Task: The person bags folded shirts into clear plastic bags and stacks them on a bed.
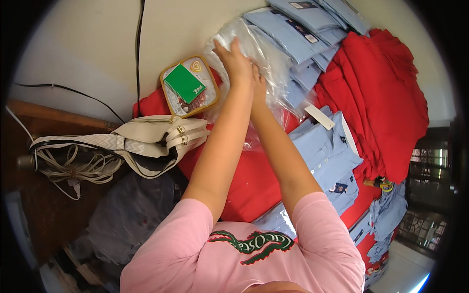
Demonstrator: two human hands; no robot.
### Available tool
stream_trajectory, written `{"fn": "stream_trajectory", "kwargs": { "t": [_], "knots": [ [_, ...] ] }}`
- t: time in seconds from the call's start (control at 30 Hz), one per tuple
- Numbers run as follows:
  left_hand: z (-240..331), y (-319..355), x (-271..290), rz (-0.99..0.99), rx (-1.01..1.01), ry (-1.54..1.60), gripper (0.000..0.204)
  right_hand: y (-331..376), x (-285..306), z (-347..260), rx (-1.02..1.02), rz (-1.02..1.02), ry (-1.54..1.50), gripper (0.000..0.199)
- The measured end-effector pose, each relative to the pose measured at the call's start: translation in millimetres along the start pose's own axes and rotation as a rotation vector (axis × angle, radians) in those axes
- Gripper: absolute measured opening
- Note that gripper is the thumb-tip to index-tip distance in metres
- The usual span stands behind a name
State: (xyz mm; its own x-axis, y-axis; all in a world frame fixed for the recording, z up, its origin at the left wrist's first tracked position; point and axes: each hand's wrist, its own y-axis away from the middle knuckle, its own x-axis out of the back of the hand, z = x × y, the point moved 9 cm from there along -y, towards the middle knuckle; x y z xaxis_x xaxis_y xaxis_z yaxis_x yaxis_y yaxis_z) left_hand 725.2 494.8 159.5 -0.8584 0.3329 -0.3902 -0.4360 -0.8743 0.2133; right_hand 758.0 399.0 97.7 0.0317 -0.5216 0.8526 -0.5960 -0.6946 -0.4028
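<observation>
Spread the fingers of the left hand (238, 68) apart over the clear plastic (271, 61), with no closed grip around it. Placed the right hand (259, 89) just beside, partly behind the left one; could not tell whether pinched some plastic with it or only touched. Had the plastic in a loose, wrinkled heap, between the yellow-edged tray (201, 109) on the left and the packed blue shirts (290, 36) on the right. Risked, perhaps, losing the plastic from under such flat fingers, because of its thin and probably slippery surface. Risked also pushing the packed shirts out of their pile, because of plastic lying close against them, or bumping the tray and sliding the green notebook (184, 84) off. Saw farther out the red cloth (378, 102) and, to the left, the beige handbag (149, 132).
</observation>
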Motion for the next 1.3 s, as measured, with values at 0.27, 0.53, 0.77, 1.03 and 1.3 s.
{"fn": "stream_trajectory", "kwargs": {
  "t": [0.27, 0.53, 0.77, 1.03, 1.3],
  "knots": [
    [-53.4, 5.1, -18.0, -0.541, -0.175, -1.197, 0.103, 118.9, 116.0, -64.7, 0.079, -0.007, -0.332, 0.061],
    [-15.5, 101.0, 26.1, -0.519, -0.722, -0.734, 0.078, 512.9, 305.1, -1.8, -0.695, 0.304, -0.06, 0.041],
    [-145.1, 318.3, 164.0, -1.203, -0.013, -0.731, 0.038, 728.9, 373.5, 54.3, -1.232, 0.7, -0.295, 0.032],
    [-119.3, 461.8, 150.9, -1.509, -0.52, -1.191, 0.044, 634.4, 333.2, -20.1, -0.93, 0.334, -0.066, 0.04],
    [-123.2, 552.9, 235.8, -2.032, -0.986, -1.13, 0.069, 705.2, 289.4, -140.9, -0.668, 0.017, 0.192, 0.062]
  ]
}}
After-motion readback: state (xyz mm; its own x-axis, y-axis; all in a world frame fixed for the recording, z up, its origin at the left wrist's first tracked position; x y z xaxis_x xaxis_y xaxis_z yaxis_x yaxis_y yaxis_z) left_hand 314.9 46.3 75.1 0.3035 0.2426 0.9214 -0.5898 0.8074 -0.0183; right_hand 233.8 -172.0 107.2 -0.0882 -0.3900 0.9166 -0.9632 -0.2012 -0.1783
